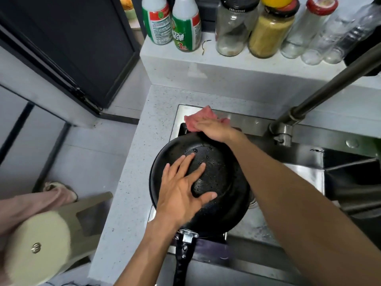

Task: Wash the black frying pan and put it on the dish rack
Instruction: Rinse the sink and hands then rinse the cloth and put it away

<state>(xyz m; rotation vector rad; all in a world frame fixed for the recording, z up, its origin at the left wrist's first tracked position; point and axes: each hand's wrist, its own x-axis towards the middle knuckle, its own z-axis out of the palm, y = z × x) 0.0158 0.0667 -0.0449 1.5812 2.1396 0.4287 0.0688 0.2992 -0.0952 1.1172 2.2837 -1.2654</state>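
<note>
The black frying pan [216, 178] sat tilted over the left end of the steel sink [305, 174], near the centre of the view, its wet inner face turned up and beaded with drops, its black handle [182, 263] running down toward 6 o'clock over the sink's near rim. The left hand [183, 188] lay flat inside the pan with fingers spread wide, the thumb reaching toward 3 o'clock across the ridged base. The right hand [214, 130], at 12 o'clock from the pan, rested palm down with straight fingers on a pink cloth [201, 118] that lay on the sink's back ledge, just beyond the pan's far rim; whether the cloth touched the pan could not be told. A dark grey faucet [321, 93] rose from the ledge at 2 o'clock.

On the raised white shelf [206, 65] at 12 o'clock stood two green-and-white bottles [175, 23]; the right one carried Chinese characters reading "洁弹" and a red "3", the smaller print being too fine to read. Beside them, toward 1 o'clock, stood a clear jar [235, 27] with a black lid, a jar of yellow-brown powder [272, 29], and several clear bottles [334, 34]. At 8 o'clock, below the speckled counter [132, 162], stood a wooden stool [41, 244].
</note>
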